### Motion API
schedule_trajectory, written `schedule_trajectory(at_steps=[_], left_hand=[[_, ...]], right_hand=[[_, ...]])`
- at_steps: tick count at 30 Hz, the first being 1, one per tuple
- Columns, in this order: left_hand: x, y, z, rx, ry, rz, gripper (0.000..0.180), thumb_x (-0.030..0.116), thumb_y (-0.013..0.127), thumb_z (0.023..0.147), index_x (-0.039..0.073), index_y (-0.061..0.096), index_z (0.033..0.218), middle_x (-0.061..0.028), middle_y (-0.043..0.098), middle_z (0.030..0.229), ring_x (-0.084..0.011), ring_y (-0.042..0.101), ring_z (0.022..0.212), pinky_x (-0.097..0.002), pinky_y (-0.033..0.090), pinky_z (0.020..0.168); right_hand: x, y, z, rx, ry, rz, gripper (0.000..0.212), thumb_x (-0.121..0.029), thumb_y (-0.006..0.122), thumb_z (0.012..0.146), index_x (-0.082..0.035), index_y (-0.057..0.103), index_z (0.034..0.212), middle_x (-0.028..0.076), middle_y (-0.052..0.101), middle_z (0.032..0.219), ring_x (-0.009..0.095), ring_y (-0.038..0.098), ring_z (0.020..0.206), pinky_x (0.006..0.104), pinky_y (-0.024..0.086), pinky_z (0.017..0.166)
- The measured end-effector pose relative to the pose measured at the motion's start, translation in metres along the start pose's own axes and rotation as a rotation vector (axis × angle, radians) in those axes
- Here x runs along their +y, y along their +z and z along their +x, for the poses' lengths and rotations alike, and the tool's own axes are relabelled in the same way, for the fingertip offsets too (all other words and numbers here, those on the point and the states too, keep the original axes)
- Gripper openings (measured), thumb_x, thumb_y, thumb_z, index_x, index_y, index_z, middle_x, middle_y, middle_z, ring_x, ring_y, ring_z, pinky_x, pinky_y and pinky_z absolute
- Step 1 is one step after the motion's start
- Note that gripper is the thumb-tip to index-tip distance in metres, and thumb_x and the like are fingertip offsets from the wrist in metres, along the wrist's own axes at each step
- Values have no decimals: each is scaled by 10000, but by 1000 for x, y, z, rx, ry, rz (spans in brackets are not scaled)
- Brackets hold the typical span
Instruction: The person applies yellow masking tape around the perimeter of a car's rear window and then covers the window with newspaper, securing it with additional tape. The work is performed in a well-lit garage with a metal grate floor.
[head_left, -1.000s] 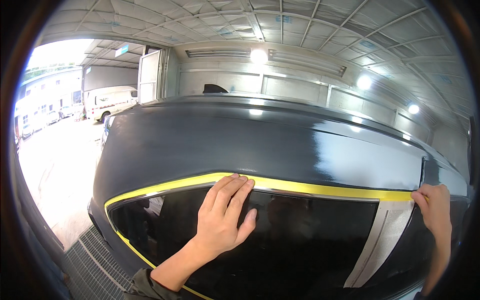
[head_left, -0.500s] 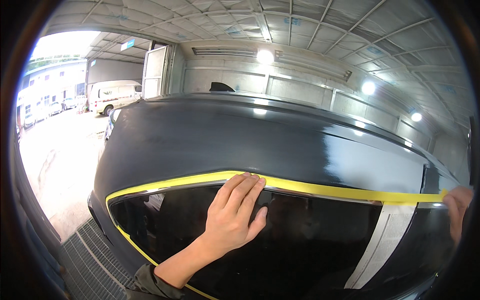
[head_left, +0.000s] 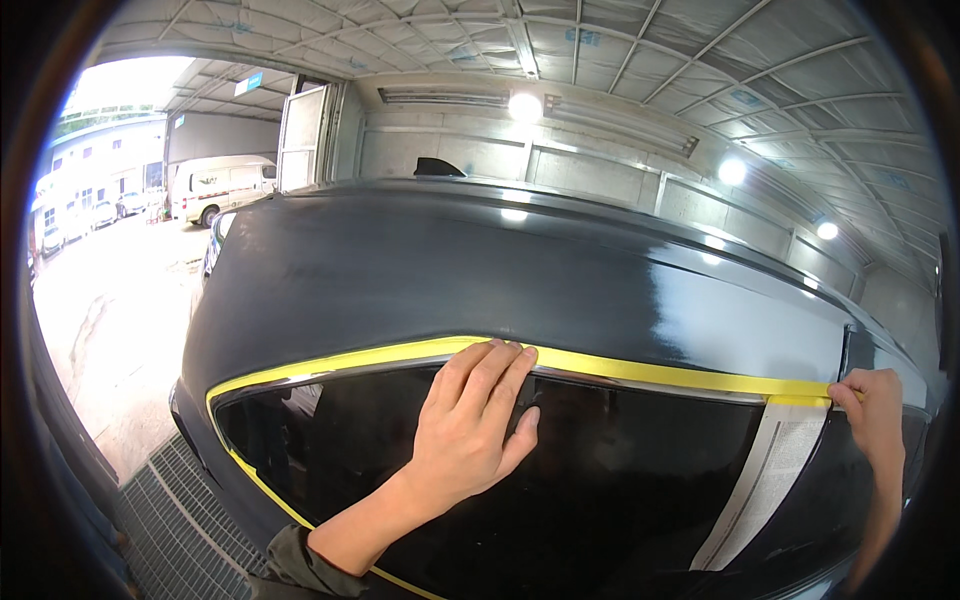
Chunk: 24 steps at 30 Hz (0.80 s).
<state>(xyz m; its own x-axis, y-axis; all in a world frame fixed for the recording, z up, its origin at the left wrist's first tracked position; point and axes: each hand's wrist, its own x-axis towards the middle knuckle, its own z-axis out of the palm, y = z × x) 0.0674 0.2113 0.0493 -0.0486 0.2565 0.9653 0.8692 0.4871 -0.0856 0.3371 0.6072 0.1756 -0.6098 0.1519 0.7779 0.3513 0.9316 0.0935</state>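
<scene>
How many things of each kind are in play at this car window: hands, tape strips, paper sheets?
Hands: 2, left hand with fingertips on the tape, right hand at the tape's end
Yellow tape strip along the window's edge: 1
Paper masking sheet on the glass: 1
Total: 4

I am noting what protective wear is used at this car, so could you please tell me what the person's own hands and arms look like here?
Both hands are bare: no gloves, rings or watch show on the left hand or the right hand. The left forearm is bare up to a dark olive-green sleeve, bunched near the elbow at the lower edge. The right forearm shows bare too; any sleeve there lies out of view.
</scene>
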Motion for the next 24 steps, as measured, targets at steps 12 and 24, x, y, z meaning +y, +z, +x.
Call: schedule_trajectory(at_steps=[12, 24], left_hand=[[2, -1, 1, -22, 9, 44, 623, 190, 786, 789, 17, 641, 1370, -136, 615, 1302, -342, 575, 1209, -461, 490, 1039], [3, 1, 4, -20, 8, 81, 627, 207, 812, 739, 90, 680, 1341, -93, 597, 1292, -322, 544, 1201, -461, 491, 986]], right_hand=[[-7, 2, 5, 41, 18, -121, 245, -229, 775, 899, -15, 747, 783, 178, 684, 714, 393, 623, 695, 473, 452, 701], [-15, -6, 7, -70, -27, -110, 251, -249, 769, 883, -26, 757, 768, 168, 662, 673, 382, 622, 636, 452, 473, 664]])
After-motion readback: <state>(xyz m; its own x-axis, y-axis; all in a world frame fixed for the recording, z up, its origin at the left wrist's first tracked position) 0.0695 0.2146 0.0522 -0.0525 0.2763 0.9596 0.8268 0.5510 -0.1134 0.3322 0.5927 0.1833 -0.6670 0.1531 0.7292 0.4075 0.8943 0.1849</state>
